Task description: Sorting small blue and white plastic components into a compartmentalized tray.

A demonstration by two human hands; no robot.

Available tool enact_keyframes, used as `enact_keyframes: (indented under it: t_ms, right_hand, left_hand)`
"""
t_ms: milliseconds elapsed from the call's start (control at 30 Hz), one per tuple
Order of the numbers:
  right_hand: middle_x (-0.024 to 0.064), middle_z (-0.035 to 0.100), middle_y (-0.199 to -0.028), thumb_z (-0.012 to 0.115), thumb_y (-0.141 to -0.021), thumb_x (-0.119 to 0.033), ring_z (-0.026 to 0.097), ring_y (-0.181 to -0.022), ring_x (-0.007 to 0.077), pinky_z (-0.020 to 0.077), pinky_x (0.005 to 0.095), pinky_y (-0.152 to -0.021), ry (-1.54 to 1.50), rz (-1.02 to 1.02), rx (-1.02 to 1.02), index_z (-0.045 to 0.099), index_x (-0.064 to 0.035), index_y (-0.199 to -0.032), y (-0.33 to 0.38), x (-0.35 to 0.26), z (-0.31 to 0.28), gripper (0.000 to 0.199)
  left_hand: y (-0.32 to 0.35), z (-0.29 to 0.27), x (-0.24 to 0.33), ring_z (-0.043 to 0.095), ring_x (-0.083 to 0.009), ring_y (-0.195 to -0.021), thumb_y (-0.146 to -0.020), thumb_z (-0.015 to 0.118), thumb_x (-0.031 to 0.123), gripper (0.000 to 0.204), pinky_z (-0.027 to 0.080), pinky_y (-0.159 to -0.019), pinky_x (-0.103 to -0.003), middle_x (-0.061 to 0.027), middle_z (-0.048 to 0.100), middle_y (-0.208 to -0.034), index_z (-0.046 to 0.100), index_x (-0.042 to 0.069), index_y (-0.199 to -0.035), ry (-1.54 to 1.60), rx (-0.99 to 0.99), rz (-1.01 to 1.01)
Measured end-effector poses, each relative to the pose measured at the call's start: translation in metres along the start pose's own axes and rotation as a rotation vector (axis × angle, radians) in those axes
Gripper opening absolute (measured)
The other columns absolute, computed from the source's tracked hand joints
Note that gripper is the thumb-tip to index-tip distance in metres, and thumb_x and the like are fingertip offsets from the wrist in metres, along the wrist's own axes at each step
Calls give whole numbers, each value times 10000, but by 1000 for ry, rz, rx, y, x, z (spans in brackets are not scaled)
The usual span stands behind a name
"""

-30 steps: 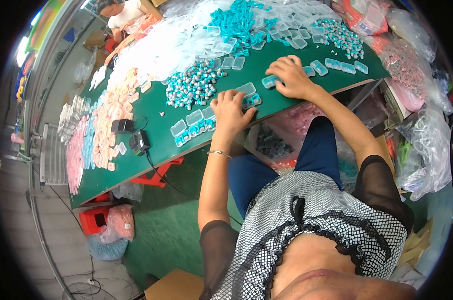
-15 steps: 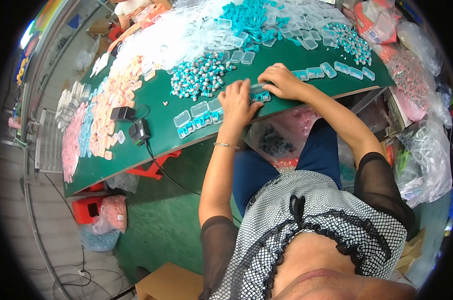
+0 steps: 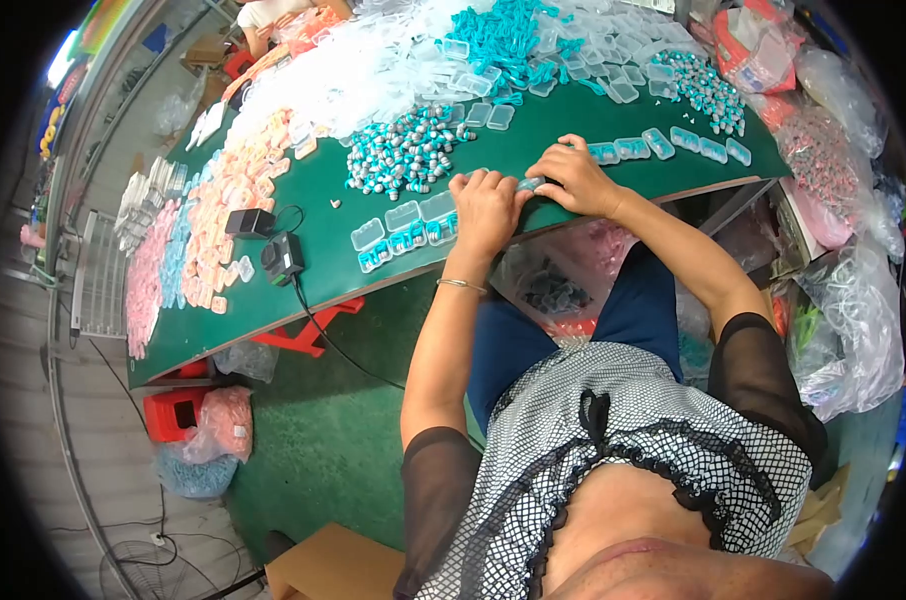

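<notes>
Between my hands, at the table's near edge, is a small clear plastic case [image 3: 529, 184], largely covered by my fingers. My left hand [image 3: 485, 210] curls over its left end, and my right hand [image 3: 578, 182] grips its right end with bent fingers. Left of my left hand stand several clear cases with raised lids [image 3: 403, 215], their bottoms filled with teal-and-white pieces [image 3: 407, 237]. Beyond my right hand runs a row of closed cases [image 3: 631, 149] with teal contents. A heap of small grey-and-teal capsule-like pieces [image 3: 398, 155] lies beyond my left hand.
Teal cords [image 3: 508, 40] and empty clear cases [image 3: 613, 75] cover the table's far side. Peach pieces [image 3: 213, 220], a black box [image 3: 250, 222] and a corded black device [image 3: 282, 257] lie left. A person [image 3: 273, 20] sits beyond. Plastic bags [image 3: 833, 280] crowd the right.
My left hand's raised fingers have come down and curled over the case. The teal contents that showed between my hands are now mostly covered. The view has shifted slightly.
</notes>
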State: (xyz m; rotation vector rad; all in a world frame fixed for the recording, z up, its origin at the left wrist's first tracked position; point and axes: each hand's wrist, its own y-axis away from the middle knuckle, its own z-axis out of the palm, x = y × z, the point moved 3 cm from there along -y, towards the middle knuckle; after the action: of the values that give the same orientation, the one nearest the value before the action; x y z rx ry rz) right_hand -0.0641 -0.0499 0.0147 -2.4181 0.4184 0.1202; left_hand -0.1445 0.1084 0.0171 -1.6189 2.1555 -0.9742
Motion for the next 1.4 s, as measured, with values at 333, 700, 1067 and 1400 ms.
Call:
enact_keyframes:
  t_ms: [333,700,1067,1400]
  right_hand:
    - [6,621,-970,702,-725,-195,552,-1000,197,289,489,-991,224,-10,10,634,-142,-979,-4,1,-16,269]
    - [18,612,-989,655,-822,-292,520,-1071,239,238,572,-1009,145,84,-77,613,-121,-1062,-56,-15,45,298]
    - [47,612,-946,718,-743,-223,573,-998,218,316,484,-985,-106,-100,-156,594,-108,-992,-43,-35,20,300]
    - [32,607,-985,727,-729,-223,564,-1010,206,283,507,-1021,86,-117,-39,600,-111,-1027,-33,-42,28,343]
  left_hand:
    - [15,-43,-13,504,-257,-1049,-674,766,367,500,315,-864,-442,-69,585,-1103,632,108,-1080,-18,-22,-114]
    - [30,-42,-26,528,-261,-1026,-660,790,258,464,327,-851,-430,-53,614,-1049,644,103,-1072,-10,-158,-156]
    - [31,-45,-31,535,-250,-1019,-670,794,259,523,330,-848,-444,-57,606,-1078,610,86,-1128,15,-122,-151]
    - [28,-39,-31,568,-240,-940,-712,758,238,390,337,-826,-415,-50,630,-1004,644,85,-1052,-21,-84,-81]
